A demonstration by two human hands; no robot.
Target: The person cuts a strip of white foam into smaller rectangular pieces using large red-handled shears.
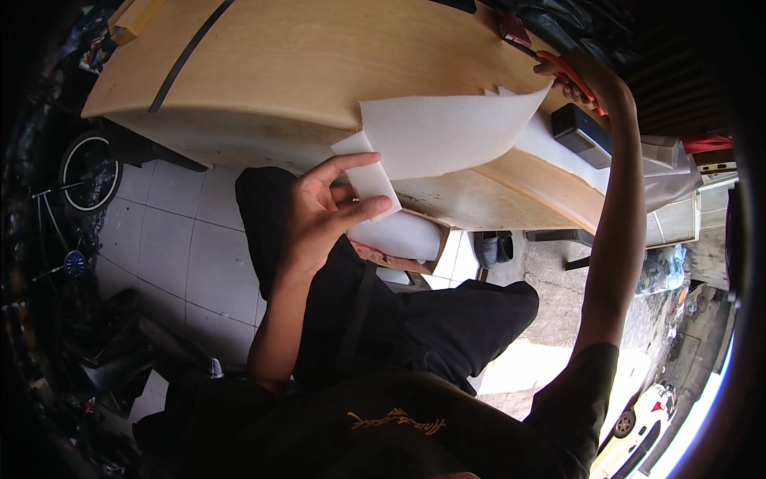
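Along the near edge of the wooden tabletop (271,68), a thin white sheet (451,132), apparently foam or soft packing material, drapes partly over the side, its far right corner curling up close to the right grip (597,84). The left grip (313,209) is pinched, thumb and index finger clamped on a folded white strip (372,185) just beside the sheet's left end; whether strip and sheet are one piece I cannot tell. The right fingers are wrapped around an orange-handled tool (581,86), seemingly scissors, whose dark blade points toward a small dark red box (515,30). Judging from how things lie, the work is partway: the strip is already doubled into a compact shape, while the wide sheet is unfolded, and any cut along it is hard to make out. More white material lies on the tabletop near a black boxy object (581,136), and a thick white roll (403,237) sits in an open carton (388,257) below the table edge, so plenty seems left to work with. As for writing, the dark shirt (319,423) carries orange script across the chest, seen upside down, and the carton shows red print too small to make out; the sheet and the strip bear no visible marking.
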